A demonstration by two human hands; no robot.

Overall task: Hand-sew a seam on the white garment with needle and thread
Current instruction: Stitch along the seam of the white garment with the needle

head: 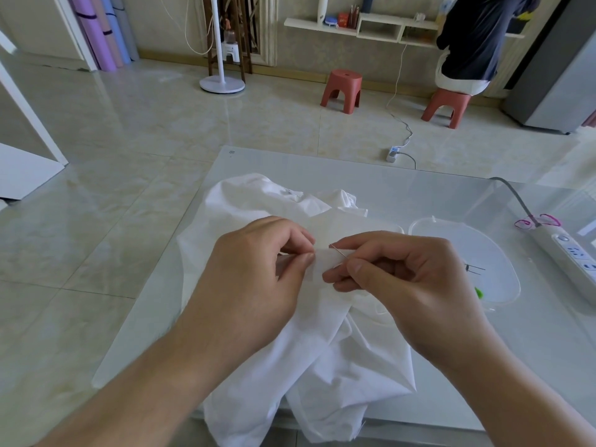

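Note:
A crumpled white garment (322,359) lies on a glass table (445,195) and hangs over its near edge. My left hand (254,279) pinches a folded strip of the cloth between thumb and fingers. My right hand (403,279) pinches a thin steel needle (338,252) between thumb and forefinger. The needle points up and to the left, its tip just above the held fold, between the two hands. I cannot make out the thread.
A clear plastic box (483,253) with small sewing items sits right of the garment. A white power strip (571,253) with a grey cable lies at the table's right edge. Beyond the table are two red stools (342,90), a fan stand and a seated person (477,43).

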